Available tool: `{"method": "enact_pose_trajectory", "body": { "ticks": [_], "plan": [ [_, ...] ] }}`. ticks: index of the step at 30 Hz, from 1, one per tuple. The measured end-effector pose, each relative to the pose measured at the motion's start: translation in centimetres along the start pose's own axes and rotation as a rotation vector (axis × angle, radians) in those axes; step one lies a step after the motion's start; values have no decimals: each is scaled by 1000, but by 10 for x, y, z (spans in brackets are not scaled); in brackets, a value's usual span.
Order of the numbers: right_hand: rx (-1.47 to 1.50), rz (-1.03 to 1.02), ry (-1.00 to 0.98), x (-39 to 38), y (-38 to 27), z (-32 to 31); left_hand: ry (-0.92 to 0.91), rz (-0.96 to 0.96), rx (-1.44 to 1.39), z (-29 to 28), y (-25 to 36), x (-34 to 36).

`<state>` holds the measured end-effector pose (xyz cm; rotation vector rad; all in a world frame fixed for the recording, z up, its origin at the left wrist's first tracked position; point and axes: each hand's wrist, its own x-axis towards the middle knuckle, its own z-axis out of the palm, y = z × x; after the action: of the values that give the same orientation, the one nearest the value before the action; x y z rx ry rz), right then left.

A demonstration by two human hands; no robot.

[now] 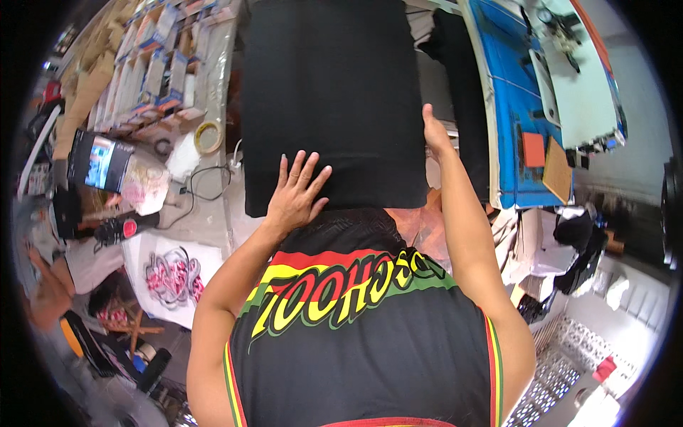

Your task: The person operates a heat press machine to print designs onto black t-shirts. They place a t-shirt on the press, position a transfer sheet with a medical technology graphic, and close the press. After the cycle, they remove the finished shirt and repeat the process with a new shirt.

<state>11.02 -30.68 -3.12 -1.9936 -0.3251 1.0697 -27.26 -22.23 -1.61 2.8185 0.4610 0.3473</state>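
A large black cloth (331, 99) lies flat in front of me, smooth and roughly rectangular, with a slight crease near its lower part. On its near left part rests my left hand (293, 193), palm down with the fingers spread. My right hand (435, 133) is at the cloth's right edge, turned edge-on and pointing away from me. Only one digit of it shows clearly; the other fingers are hidden, so whether it grips the edge cannot be seen. Whatever supports the cloth is covered by it.
To the left are a tape roll (208, 136), a black cable (206, 193), a dark box (99, 162), stacked small boxes (153, 78) and a white sheet with a pink design (171, 274). Rightward, another black cloth (467, 107) hangs beside a blue-topped table (509, 92) bearing an orange-red block (533, 150).
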Motion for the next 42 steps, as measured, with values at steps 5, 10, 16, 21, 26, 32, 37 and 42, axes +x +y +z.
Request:
{"method": "enact_pose_trajectory", "body": {
  "ticks": [5, 10, 16, 21, 26, 32, 37, 42],
  "plan": [
    [221, -91, -100, 19, 15, -2, 126, 242, 18, 2, -8, -7],
    [162, -236, 306, 5, 26, -18, 399, 68, -223, -24, -28, -20],
    [-681, -782, 542, -76, 13, 10, 998, -970, -143, -55, -139, -125],
    [-809, -1059, 348, -103, -24, 78, 874, -1203, 185, -125, -250, -201],
    [-903, -996, 187, -104, -16, 104, 491, -1439, 270, -158, -308, -197],
    [-869, -1068, 256, -100, -8, 114, 302, -1458, 260, -140, -323, -204],
    [-847, -1017, 292, -104, -5, 116, 326, -1431, 227, -146, -310, -192],
    [-859, -1030, 309, -99, -2, 113, 259, -1370, 238, -148, -318, -201]
  ]
}}
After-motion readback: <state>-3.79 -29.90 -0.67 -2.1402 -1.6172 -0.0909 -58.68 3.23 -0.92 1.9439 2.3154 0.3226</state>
